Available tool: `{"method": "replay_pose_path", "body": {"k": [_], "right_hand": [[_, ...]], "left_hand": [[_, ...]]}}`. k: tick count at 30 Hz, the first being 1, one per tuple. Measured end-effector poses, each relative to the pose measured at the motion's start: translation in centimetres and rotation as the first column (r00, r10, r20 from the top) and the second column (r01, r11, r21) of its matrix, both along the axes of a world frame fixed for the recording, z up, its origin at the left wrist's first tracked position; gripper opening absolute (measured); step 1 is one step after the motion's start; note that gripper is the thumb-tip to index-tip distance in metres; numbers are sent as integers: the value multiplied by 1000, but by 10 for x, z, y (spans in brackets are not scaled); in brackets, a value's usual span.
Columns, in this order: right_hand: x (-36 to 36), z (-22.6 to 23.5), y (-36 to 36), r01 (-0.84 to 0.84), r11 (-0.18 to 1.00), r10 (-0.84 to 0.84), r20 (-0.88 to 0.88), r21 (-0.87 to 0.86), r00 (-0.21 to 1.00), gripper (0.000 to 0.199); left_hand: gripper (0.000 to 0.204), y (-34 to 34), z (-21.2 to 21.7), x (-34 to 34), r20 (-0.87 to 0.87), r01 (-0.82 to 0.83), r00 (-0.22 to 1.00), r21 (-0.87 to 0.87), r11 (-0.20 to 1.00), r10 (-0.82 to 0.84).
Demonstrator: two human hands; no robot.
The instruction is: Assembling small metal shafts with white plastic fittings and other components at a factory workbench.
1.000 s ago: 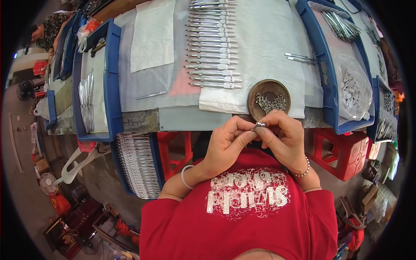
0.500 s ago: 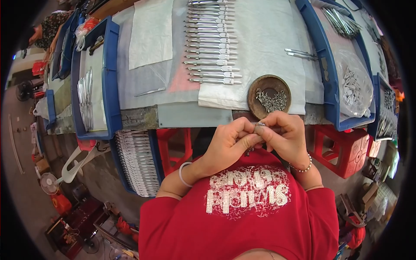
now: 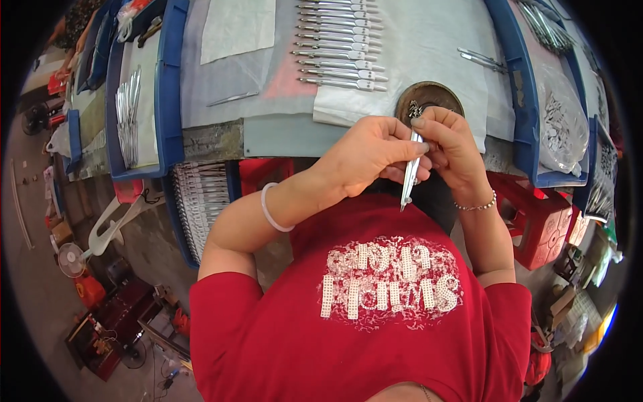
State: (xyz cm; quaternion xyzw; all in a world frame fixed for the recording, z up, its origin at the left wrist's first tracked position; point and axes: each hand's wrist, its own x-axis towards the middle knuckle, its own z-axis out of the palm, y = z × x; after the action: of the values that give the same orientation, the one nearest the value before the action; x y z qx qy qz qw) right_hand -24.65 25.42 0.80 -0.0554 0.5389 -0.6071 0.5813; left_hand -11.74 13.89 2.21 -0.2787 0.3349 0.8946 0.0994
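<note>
Between my hands hangs a silver metal drawing compass [image 3: 409, 179], its pointed end tipped down toward my red shirt. My left hand [image 3: 375, 153] is closed on it, thumb and fingers pinching its side. My right hand [image 3: 450, 142] is closed at its upper end, thumb and forefinger pressed together there; whether a small part sits between those fingertips is hidden. Just beyond my fingers stands a round brown bowl [image 3: 447, 95] with small metal screws [image 3: 414, 108] in it, partly covered by my hands. Similar compasses [image 3: 341, 63] lie in a neat row on the table, left of the bowl.
Blue trays [image 3: 171, 100] with metal rods flank the table at left. At right, another blue tray [image 3: 526, 127] holds a plastic bag of small parts [image 3: 559, 127]. Tweezers [image 3: 232, 98] and two thin metal pieces [image 3: 482, 59] lie on the sheet. Red stools [image 3: 536, 224] stand below.
My hands have come up over the bowl's near edge, and the compass, mostly hidden before, now shows between them. The whole view has shifted, with the table higher in the picture.
</note>
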Motion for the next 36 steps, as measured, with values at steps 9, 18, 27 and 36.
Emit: {"method": "replay_pose_path", "body": {"k": [9, 18, 27, 36], "right_hand": [[-5, -2, 0, 27, 998, -26, 18, -51, 1000, 19], [6, 35, 23, 166, 971, -182, -85, -173, 980, 15], [-5, 33, 62, 121, 909, -264, -326, -400, 908, 12], [-188, 43, 144, 208, 976, 100, -972, 55, -211, 12]], "left_hand": [[14, -4, 2, -8, 14, 9, 1000, 40, 999, -10], [11, 13, 31, -15, -101, 31, 993, -221, 975, -55], [33, 51, 27, -29, -74, 28, 997, 271, 962, -8], [30, 55, 33, -34, -105, 127, 988, 177, 976, -110]]}}
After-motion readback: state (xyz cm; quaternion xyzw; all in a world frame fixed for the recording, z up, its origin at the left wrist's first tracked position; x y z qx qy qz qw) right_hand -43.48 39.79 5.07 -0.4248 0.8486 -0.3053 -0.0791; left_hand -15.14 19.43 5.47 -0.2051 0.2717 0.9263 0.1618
